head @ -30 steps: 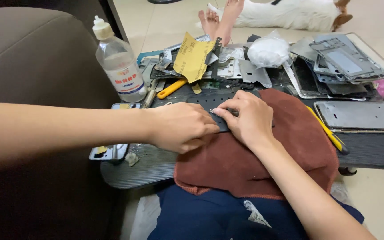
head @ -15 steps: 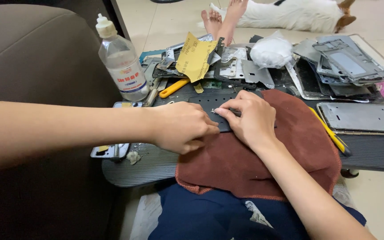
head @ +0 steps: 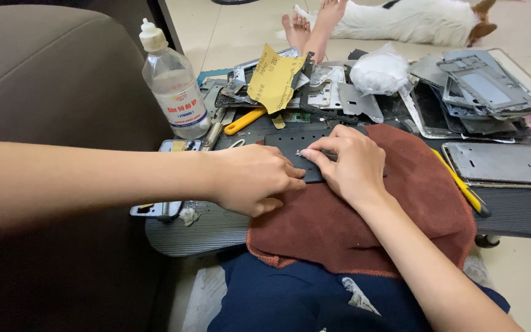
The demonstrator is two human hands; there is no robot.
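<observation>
Head view, two hands, left hand (head: 250, 184), right hand (head: 348, 163), one dark panel (head: 296, 147), one bottle (head: 173, 86)

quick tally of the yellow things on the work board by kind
yellow-handled tools: 2, one by the clear bottle, one right of the brown cloth
yellow sandpaper sheet: 1
total: 3

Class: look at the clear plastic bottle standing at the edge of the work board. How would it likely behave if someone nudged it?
The bottle stands upright and tall on a narrow base, so a push near its cap would probably tip it. It looks round, so once down it may roll. It seems mostly full of clear liquid, so it is likely fairly heavy for its size and harder to topple.
</observation>
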